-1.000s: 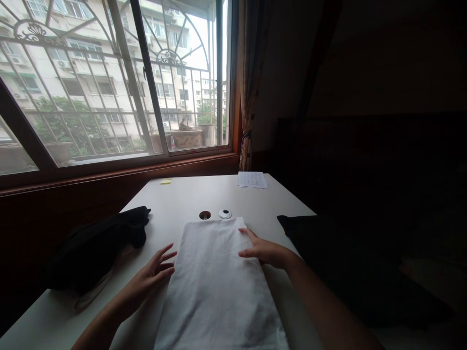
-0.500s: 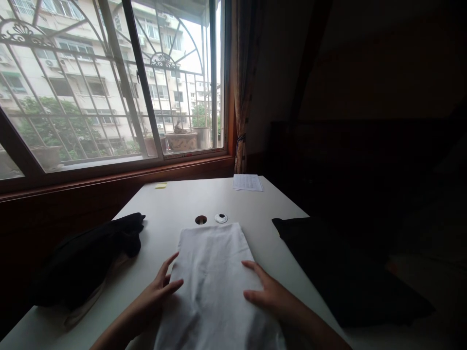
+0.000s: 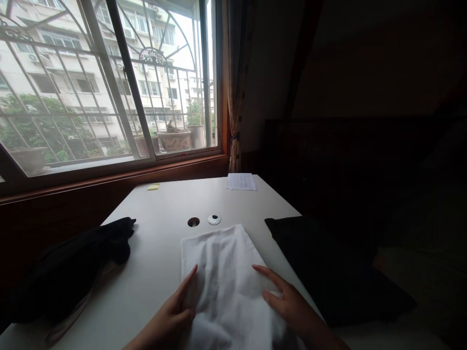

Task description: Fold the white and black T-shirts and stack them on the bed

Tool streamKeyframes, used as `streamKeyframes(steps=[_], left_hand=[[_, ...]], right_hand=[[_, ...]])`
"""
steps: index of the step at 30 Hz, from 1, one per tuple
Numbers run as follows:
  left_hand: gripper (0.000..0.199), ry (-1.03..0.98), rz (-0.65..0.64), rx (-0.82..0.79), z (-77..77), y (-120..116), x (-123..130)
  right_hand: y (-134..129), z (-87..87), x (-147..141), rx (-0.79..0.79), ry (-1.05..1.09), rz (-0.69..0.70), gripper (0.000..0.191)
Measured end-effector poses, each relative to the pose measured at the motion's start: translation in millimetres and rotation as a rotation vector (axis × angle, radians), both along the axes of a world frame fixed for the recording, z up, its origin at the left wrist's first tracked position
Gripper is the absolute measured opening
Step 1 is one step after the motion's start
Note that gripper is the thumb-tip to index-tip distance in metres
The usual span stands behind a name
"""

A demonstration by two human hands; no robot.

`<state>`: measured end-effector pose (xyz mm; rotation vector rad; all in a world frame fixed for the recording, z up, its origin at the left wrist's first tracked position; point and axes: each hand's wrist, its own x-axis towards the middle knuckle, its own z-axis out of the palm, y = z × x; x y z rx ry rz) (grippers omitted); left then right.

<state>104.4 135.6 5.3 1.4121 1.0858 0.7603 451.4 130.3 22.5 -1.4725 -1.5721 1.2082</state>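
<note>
A white cloth [image 3: 228, 272], folded into a long rectangle with soft wrinkles, lies on the white table [image 3: 153, 253] in front of me. My left hand [image 3: 177, 308] rests at its left edge, thumb and fingers apart. On the right side of the cloth is my right hand [image 3: 288, 301], its fingers also spread and touching the fabric. The cloth's near end runs out of the bottom of the view.
Dark clothing [image 3: 80, 265] is heaped on the table's left. Another dark garment [image 3: 335, 272] hangs over the right edge. Beyond the cloth are a round hole [image 3: 193, 222], a white ring cover [image 3: 214, 219], a yellow note [image 3: 153, 186] and printed paper [image 3: 241, 182].
The white cloth has shifted right relative to the table and turned slightly, with more wrinkles. Both hands have moved right with it. The view has swung a little to the right.
</note>
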Motion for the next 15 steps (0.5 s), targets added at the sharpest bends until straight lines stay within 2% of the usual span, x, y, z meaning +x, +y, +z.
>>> streamKeyframes(steps=[4, 7, 10, 15], left_hand=[[0.084, -0.056, -0.024, 0.153, -10.0, 0, 31], [0.08, -0.085, -0.063, 0.239, -5.0, 0, 55], [0.077, -0.07, -0.08, 0.323, 10.1, 6, 82], [0.085, -0.083, -0.12, 0.504, 47.7, 29, 142]], right_hand=[[2, 20.9, 27, 0.053, -0.009, -0.011, 0.064], [1, 37.9, 52, 0.096, -0.044, -0.049, 0.065], [2, 57.2, 79, 0.13, -0.051, -0.117, 0.066], [10, 90.8, 133, 0.195, -0.065, -0.255, 0.072]])
